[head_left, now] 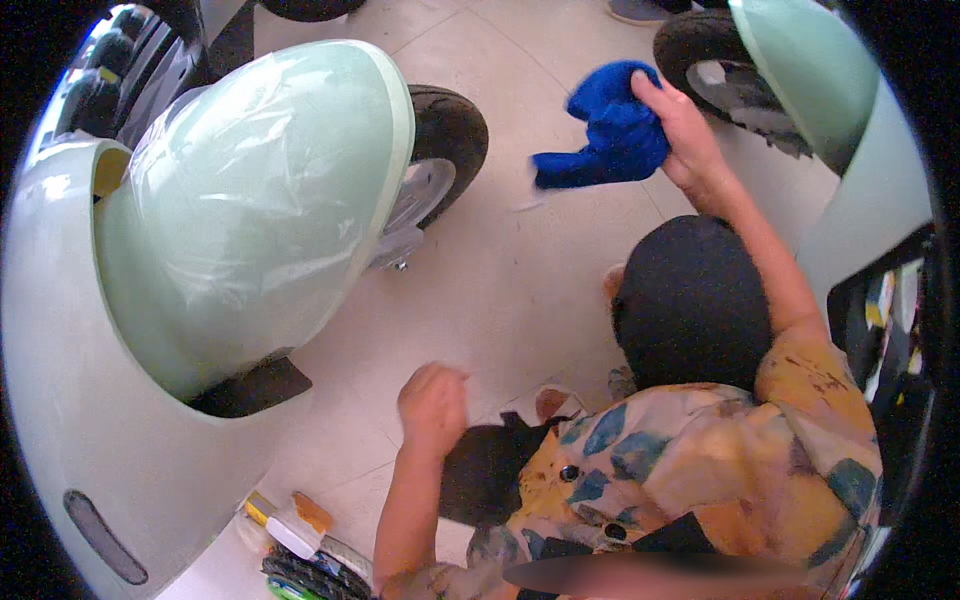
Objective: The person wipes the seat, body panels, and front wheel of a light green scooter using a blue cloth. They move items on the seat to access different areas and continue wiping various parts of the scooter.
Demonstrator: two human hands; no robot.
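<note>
My right hand is raised at the upper right, its fingers wrapped round a bunched blue cloth. One end of the cloth hangs out to the left, slightly blurred. Lower down, my left hand is held in a loose fist above the floor, and nothing shows sticking out of it. Left of both hands stands a pale green scooter front fender, covered in wrinkled clear film. A black tyre shows beside the fender. Neither hand touches the fender.
A second pale green scooter front and its wheel stand at the upper right. Packages and a black coiled item lie at the lower left. My dark-clad knees are bent over the tiled floor. Someone's shoe shows at the top.
</note>
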